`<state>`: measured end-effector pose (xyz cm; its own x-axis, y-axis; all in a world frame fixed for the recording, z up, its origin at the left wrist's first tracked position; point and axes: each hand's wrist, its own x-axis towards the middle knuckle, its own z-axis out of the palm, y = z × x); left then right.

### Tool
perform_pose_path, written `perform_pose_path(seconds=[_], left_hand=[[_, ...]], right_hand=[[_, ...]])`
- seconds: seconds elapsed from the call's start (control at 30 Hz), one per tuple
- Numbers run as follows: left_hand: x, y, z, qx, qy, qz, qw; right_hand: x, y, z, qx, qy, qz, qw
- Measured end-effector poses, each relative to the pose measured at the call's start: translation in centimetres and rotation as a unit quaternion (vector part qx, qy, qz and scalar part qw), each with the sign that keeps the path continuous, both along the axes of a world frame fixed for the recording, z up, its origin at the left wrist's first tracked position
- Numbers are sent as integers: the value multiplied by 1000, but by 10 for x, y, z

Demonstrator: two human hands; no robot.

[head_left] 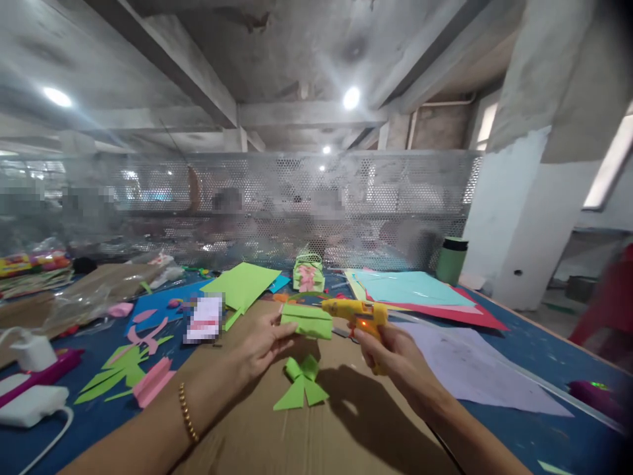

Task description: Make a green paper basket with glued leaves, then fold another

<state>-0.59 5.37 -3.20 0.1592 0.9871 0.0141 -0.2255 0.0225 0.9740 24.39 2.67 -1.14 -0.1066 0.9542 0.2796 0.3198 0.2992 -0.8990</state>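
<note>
Between the thumb and fingers of my left hand point(267, 343) is a folded green paper piece point(312, 322), held above the cardboard. My right hand point(395, 356) grips a yellow hot glue gun point(359, 311) with a small orange light on its body. The gun's nozzle points left, close to the upper edge of the folded paper; whether it touches cannot be made out. Below, a green paper bow point(301, 382) with two tails lies on the brown cardboard point(257, 432).
A small green paper bag with a pink bow point(307, 274) stands at the back. Green paper sheets point(247, 285), pink and green scraps point(119, 369) and a power strip point(49, 376) lie left. Coloured sheets point(415, 289), lilac paper point(469, 369) and a green bottle point(452, 260) are right.
</note>
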Motion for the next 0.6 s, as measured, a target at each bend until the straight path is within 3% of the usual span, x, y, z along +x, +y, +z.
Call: perform_pose_path(seconds=[0.2,0.4,0.6], left_hand=[[2,-5,3,-13,-100,-24,995],[2,-7,8,5,-129,-6,992],[10,-9,7,-19,-138,12,990]], right_hand=[[3,0,-3,16,-8,-10,1000],[2,-5,2,15,-26,-4,1000],[0,-5,-1,82,-108,-20,991]])
